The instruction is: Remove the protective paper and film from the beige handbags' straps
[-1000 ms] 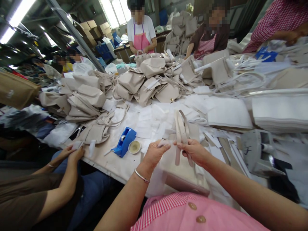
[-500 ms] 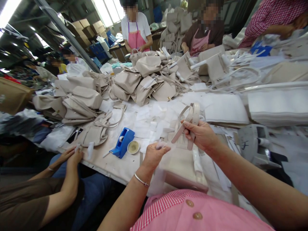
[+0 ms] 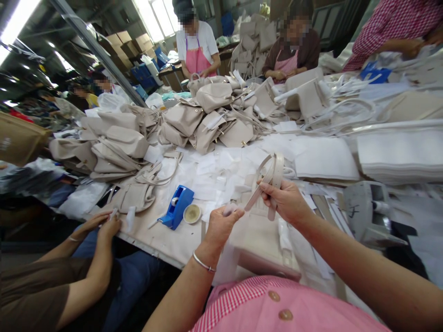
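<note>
My right hand (image 3: 285, 199) pinches a looped beige bag strap (image 3: 277, 170) with small holes near its upper loop; the strap's ends hang below the fingers. My left hand (image 3: 221, 226) is closed at the fingertips on a thin, translucent sheet (image 3: 230, 260), which seems to trail down beneath it. One strap end comes close to my left fingertips; I cannot tell whether they touch. Under both hands lies a beige bag (image 3: 256, 237), partly covered by pale wrapping. A rolled white wrap (image 3: 284, 240) lies along its right side.
Left of my hands are a blue tape dispenser (image 3: 178, 207) and a small round dish (image 3: 192, 213). A grey tape dispenser (image 3: 368, 212) sits on the right, below stacked white foam sheets (image 3: 398, 154). Beige bags (image 3: 211, 115) are heaped behind. A co-worker's hands (image 3: 104, 223) work at left.
My right hand and the strap have dropped slightly, and the strap end is a little nearer my left hand. My left hand keeps its pinch. The view has shifted slightly.
</note>
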The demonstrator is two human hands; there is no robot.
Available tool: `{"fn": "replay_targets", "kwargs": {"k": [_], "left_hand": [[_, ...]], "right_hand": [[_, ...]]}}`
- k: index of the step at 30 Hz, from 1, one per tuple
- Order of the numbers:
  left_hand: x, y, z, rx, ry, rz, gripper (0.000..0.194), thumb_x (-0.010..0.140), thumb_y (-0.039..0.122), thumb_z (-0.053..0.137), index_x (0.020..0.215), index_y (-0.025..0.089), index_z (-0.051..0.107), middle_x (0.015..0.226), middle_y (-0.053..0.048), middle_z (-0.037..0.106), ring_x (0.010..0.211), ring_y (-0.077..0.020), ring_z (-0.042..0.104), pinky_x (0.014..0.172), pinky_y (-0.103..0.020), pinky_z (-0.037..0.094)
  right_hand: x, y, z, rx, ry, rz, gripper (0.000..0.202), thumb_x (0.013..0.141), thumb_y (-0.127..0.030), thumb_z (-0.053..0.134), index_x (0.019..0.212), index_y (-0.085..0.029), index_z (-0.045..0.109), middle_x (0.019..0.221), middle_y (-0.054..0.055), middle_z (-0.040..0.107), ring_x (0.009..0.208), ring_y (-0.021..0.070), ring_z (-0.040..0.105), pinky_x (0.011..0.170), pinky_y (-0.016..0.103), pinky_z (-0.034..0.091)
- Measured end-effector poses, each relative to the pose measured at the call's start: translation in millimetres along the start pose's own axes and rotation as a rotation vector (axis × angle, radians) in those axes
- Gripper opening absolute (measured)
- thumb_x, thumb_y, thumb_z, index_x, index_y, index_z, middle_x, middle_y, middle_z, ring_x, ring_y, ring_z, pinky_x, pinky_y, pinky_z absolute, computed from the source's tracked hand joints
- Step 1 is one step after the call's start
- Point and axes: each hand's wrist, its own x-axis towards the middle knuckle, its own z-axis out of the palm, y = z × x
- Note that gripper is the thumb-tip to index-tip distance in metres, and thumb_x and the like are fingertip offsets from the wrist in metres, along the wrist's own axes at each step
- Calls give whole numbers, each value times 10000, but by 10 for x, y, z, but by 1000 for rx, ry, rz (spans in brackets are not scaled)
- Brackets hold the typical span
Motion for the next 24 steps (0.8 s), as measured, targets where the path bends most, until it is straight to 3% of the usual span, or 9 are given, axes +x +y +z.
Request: {"fn": "replay_targets", "kwargs": {"k": [5,9,12,15,18,22,24], "left_hand": [[14,59,87,-10,-7,6,292,730,452,794,732,171,716,668,15,611,670,-147,516,653,-266,396],[-13,134,141,7,-58,55,353,769,472,754,614,176,640,571,34,530,600,-129,449,592,-260,347],[-42,154,135,20,-93,24,352,757,451,762,589,173,625,552,31,519,570,-125,422,554,-261,322],[-46,126,117,46,-121,-24,309,741,429,771,621,164,668,563,25,532,569,-129,433,550,-263,326],[-11,85,122,66,-99,-28,281,742,422,770,660,162,704,589,20,554,595,-139,463,572,-269,346],[54,52,136,38,-84,-3,289,729,450,782,733,164,746,661,2,631,652,-167,535,617,-282,392],[79,33,123,4,-69,3,297,724,459,785,755,165,757,689,-5,662,671,-176,561,633,-286,411]], "right_hand": [[-95,175,97,-47,-4,43,427,695,-451,816,941,-119,710,631,2,544,511,89,424,454,241,289],[-159,279,132,-145,-67,132,486,671,-504,811,950,-121,704,618,-6,512,507,81,344,454,244,238],[-31,229,80,-18,-90,208,480,683,-551,769,891,-124,693,599,-8,461,523,89,336,435,230,204],[145,156,31,90,-13,233,414,624,-468,801,814,-125,667,601,-14,440,524,80,317,416,216,164],[149,204,54,-76,34,191,390,626,-456,818,752,-130,645,565,-22,432,505,76,315,426,220,184],[-72,388,64,-336,-86,136,444,728,-584,746,774,-150,669,565,-10,476,498,92,341,458,242,249],[-150,420,-9,-370,-70,140,508,760,-654,687,850,-154,707,649,27,563,520,109,399,468,250,295]]}}
